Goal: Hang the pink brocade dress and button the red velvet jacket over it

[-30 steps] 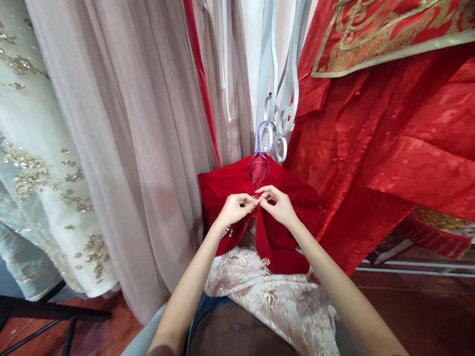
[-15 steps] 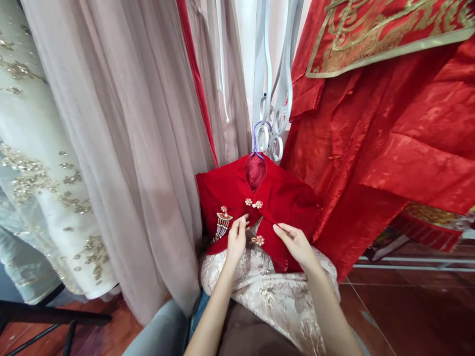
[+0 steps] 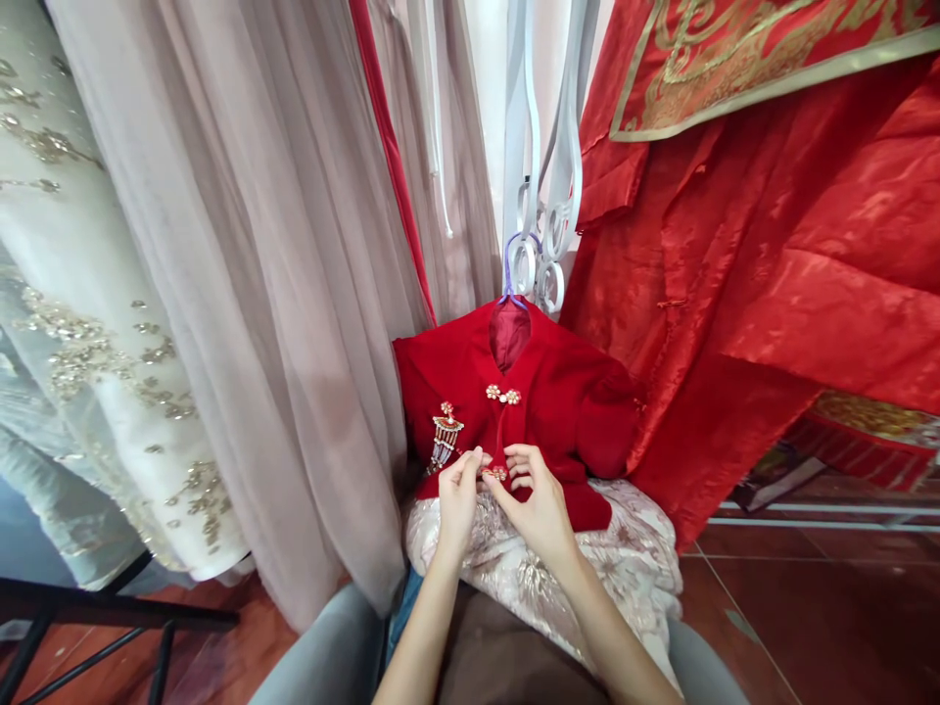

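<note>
A short red velvet jacket (image 3: 565, 382) hangs from a purple hanger (image 3: 508, 264), over pale floral brocade fabric (image 3: 529, 587) on the lap. Its upper flower-shaped fastener (image 3: 503, 395) is joined below the collar. A beaded tassel brooch (image 3: 445, 436) is on the left of the front. My right hand (image 3: 541, 504) pinches the lower flower fastener (image 3: 496, 473) between thumb and fingers. Close on its left, my left hand (image 3: 459, 494) is closed in a pinch at the opposite front edge. The fingers partly hide the edges there.
A white scrolled metal rack (image 3: 523, 257) carries the hanger. Greyish-pink drapes (image 3: 294, 294) and a white gown with gold beading (image 3: 110, 343) hang to the left. Red satin garments (image 3: 749, 294) hang at the right. Black metal legs (image 3: 110, 607) stand at the lower left.
My right hand has moved left from the jacket's right panel to the lower fastener, bringing that panel across. The front gap has narrowed, and both hands are now close together.
</note>
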A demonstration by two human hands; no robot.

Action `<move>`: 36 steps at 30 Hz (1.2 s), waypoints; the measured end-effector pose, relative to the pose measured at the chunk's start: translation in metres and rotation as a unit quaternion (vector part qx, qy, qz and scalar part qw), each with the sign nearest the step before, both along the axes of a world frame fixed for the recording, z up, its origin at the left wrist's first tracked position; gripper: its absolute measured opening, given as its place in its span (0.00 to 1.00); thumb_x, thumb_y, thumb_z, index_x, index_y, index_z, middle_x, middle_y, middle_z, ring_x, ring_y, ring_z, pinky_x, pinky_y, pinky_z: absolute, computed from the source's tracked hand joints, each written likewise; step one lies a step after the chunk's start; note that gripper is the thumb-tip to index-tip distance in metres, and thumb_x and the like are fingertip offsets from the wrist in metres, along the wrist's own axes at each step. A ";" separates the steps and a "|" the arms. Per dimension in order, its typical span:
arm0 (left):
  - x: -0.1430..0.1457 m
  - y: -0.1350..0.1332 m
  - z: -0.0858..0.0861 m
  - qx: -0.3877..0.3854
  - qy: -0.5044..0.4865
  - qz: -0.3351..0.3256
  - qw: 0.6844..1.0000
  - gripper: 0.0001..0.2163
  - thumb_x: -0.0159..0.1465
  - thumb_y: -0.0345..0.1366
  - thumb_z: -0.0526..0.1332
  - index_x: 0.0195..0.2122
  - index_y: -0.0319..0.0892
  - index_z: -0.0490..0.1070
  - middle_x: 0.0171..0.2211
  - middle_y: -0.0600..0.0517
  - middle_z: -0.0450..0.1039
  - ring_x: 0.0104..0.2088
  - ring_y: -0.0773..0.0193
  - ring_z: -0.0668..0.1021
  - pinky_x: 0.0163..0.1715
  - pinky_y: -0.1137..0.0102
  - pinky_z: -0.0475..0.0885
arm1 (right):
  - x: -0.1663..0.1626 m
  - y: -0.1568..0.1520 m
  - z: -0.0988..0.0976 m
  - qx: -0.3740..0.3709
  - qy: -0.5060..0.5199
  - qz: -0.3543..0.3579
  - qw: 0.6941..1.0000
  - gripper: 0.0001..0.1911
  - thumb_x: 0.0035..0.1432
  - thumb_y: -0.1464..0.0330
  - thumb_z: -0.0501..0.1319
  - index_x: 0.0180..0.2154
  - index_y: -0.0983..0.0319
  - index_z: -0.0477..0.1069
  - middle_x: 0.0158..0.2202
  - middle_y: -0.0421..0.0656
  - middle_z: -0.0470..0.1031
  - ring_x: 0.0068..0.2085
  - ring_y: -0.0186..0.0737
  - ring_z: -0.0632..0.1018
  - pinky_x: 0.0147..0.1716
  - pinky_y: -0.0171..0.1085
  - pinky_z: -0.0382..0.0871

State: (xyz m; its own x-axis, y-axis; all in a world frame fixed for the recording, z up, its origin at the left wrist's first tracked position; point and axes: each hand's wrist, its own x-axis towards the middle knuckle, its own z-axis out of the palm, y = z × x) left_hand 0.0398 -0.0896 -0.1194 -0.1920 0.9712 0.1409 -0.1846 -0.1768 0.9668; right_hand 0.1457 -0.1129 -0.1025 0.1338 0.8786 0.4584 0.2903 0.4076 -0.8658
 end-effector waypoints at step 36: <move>-0.042 0.060 0.013 0.098 -0.013 0.104 0.990 0.13 0.55 0.43 0.64 0.33 0.37 0.75 0.34 0.47 0.78 0.34 0.63 0.79 0.37 0.67 0.77 | -0.021 0.086 0.015 0.026 0.008 0.165 0.986 0.08 0.56 0.67 0.60 0.39 0.59 0.72 0.37 0.42 0.78 0.36 0.35 0.79 0.36 0.35 0.75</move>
